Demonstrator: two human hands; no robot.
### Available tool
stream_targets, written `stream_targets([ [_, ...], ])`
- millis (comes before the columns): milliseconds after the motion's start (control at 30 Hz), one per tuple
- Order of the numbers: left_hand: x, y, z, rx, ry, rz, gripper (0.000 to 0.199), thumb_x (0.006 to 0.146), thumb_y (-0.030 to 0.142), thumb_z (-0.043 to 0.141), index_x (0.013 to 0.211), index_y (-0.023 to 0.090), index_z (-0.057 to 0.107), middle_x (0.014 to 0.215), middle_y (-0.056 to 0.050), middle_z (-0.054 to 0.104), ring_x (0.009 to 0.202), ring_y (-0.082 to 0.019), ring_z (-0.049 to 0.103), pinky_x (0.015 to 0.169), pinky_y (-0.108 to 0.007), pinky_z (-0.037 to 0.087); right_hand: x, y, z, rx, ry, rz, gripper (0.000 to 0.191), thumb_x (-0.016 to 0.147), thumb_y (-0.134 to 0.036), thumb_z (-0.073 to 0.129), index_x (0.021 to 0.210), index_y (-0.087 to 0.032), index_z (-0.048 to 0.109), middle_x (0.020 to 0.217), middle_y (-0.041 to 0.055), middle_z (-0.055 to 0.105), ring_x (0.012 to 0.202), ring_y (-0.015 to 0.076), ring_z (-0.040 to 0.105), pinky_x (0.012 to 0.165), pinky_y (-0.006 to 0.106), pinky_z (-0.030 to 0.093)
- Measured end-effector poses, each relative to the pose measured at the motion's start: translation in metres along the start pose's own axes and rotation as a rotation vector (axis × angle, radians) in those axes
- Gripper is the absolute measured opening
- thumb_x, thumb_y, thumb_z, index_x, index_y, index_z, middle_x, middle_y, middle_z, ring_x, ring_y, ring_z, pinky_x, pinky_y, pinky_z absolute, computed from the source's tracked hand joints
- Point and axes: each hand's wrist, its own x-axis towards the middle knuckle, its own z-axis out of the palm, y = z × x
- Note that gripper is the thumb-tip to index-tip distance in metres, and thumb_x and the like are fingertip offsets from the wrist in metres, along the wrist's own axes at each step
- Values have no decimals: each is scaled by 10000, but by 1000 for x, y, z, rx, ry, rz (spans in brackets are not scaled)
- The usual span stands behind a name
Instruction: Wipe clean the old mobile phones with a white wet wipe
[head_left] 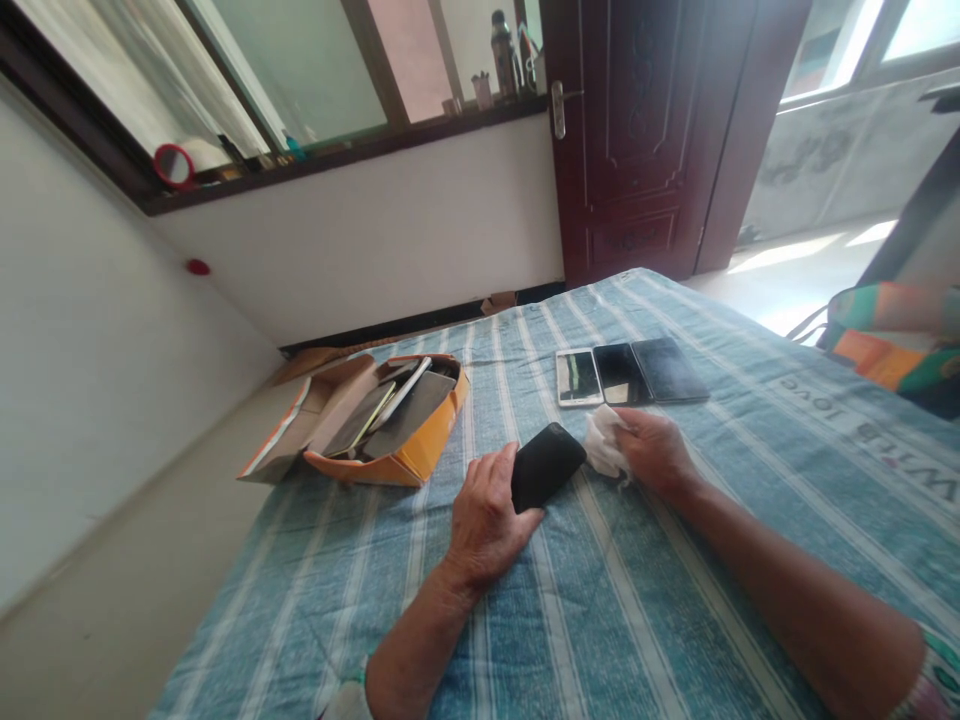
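My left hand (489, 515) grips the near left end of a black smartphone (549, 466), its fingers and thumb on opposite edges. The phone is tilted over the striped bed sheet (570, 620). Just right of it, my right hand (654, 448) pinches a crumpled white tissue (606, 442), which is close to the phone's far end. Beyond the tissue lie a white-framed phone (578, 378), a black phone (622, 374) and a larger dark phone (670, 369), side by side. To the left, an open orange cardboard box (431, 445) holds several phones or similar flat devices.
A dark red door (637, 140) and a white wall (390, 240) stand beyond the bed. Bottles and a round red mirror (174, 166) line the window sill (360, 155). Colourful fabric (900, 335) is at the right edge. Flattened cardboard (307, 362) lies behind the box.
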Motion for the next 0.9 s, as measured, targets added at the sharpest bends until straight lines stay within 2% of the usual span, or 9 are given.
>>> stream_targets([
  [233, -4, 5, 1, -9, 9, -6, 761, 594, 188, 734, 1287, 142, 422, 1093, -104, 613, 1006, -285, 571, 888, -449, 494, 2, 4, 1, -87, 92, -71, 279, 776, -259, 462, 856, -186, 719, 722, 29, 660, 677, 170, 572, 628, 264, 403],
  [433, -4, 11, -1, -107, -71, 1, 781, 602, 182, 716, 1316, 171, 400, 1119, -98, 606, 1037, -282, 565, 910, -467, 478, -3, 5, 8, -231, 50, -211, 270, 803, -196, 435, 871, -190, 696, 768, 40, 635, 688, 157, 541, 643, 253, 379],
  [567, -6, 11, 2, -170, -117, -25, 819, 608, 186, 708, 1355, 187, 373, 1131, -92, 600, 1035, -274, 566, 924, -470, 470, -13, -3, 12, -412, -41, -304, 243, 837, -186, 462, 947, -216, 676, 854, 38, 643, 735, 157, 542, 644, 244, 361],
  [700, -7, 9, 3, -227, -188, -71, 882, 586, 219, 750, 1379, 171, 367, 1157, -100, 602, 1075, -276, 556, 949, -454, 458, -26, -19, 16, -626, -176, -406, 187, 839, -131, 490, 887, -204, 656, 898, 46, 639, 826, 182, 542, 649, 258, 337],
  [800, -4, 2, -3, -323, -251, -106, 931, 549, 286, 807, 1373, 162, 392, 1179, -104, 606, 1101, -272, 561, 963, -428, 453, -32, -27, 16, -699, -245, -426, 173, 838, -105, 497, 876, -193, 642, 911, 50, 632, 858, 195, 541, 686, 277, 343],
  [900, 1, -10, -16, -388, -326, -148, 848, 542, 347, 824, 1300, 165, 490, 1099, -78, 642, 1027, -254, 603, 914, -396, 480, -35, -28, 16, -699, -288, -420, 154, 862, -146, 510, 940, -193, 634, 967, 56, 627, 898, 201, 543, 720, 286, 355],
])
